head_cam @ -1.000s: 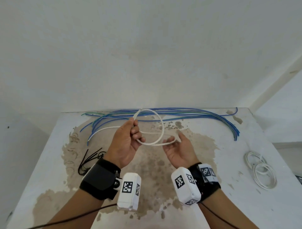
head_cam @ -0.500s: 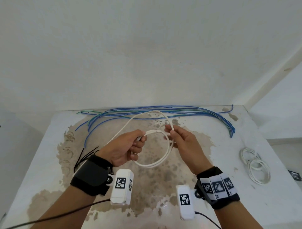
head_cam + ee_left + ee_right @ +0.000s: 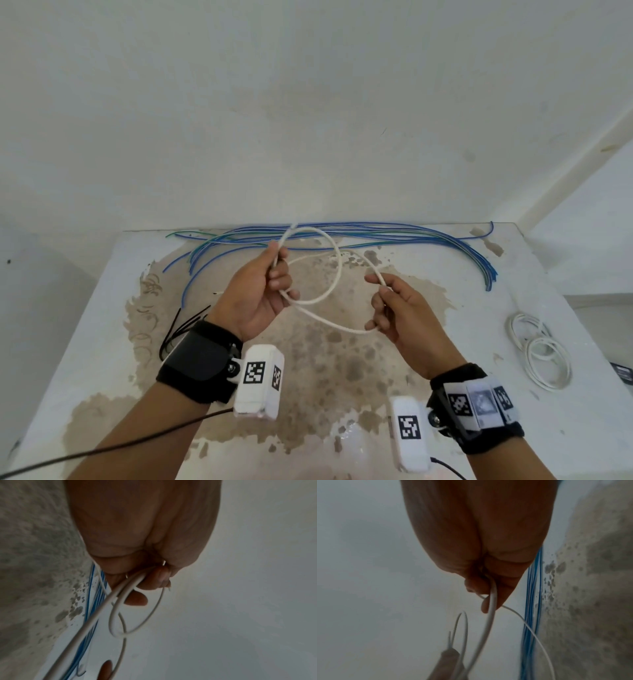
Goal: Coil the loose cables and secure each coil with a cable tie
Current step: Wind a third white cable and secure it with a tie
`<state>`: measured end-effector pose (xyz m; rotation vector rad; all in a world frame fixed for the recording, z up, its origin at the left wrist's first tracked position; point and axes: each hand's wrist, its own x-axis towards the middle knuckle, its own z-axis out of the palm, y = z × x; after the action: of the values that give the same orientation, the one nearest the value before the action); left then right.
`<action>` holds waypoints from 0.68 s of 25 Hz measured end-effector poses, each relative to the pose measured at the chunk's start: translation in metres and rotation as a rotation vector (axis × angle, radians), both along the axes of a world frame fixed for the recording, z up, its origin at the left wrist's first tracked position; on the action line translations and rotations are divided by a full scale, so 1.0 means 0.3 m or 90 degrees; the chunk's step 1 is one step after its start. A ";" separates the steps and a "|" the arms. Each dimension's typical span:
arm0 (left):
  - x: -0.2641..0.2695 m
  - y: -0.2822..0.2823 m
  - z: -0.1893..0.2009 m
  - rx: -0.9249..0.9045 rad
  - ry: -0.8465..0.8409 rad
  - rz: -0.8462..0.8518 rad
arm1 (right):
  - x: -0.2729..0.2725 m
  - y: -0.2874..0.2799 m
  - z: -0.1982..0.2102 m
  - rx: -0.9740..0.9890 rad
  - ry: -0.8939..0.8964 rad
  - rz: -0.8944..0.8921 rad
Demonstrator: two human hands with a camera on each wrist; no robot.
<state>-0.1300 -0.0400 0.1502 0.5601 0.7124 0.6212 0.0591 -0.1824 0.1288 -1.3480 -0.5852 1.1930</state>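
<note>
The left hand (image 3: 255,294) holds a white cable (image 3: 337,270) in a closed grip, one loop already made above the middle of the surface (image 3: 102,308). The right hand (image 3: 399,310) pinches the same cable to bring a next loop. Two white coils (image 3: 537,346) lie near the right edge — seemingly finished. The blue cables (image 3: 411,233) along the far edge are not yet coiled, and black cable ties (image 3: 181,325) wait near the left edge.

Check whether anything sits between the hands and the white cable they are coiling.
Nothing visible does. The left hand grips the white cable at its loop, and the right hand pinches the trailing length, above the table.
</note>
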 end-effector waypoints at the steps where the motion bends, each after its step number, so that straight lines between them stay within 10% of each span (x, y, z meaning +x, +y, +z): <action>1: -0.005 0.015 -0.006 -0.006 -0.026 0.034 | -0.001 -0.009 -0.002 -0.011 -0.024 0.023; 7: -0.024 0.073 -0.005 0.007 -0.039 0.118 | 0.001 -0.031 0.014 -0.066 -0.085 0.082; 17: -0.013 -0.039 0.027 0.250 0.374 -0.350 | 0.023 0.059 0.069 0.064 -0.494 0.151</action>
<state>-0.1338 -0.0518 0.1584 1.2824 0.9366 0.0629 0.0658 -0.1647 0.1495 -1.6756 -1.3651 0.7709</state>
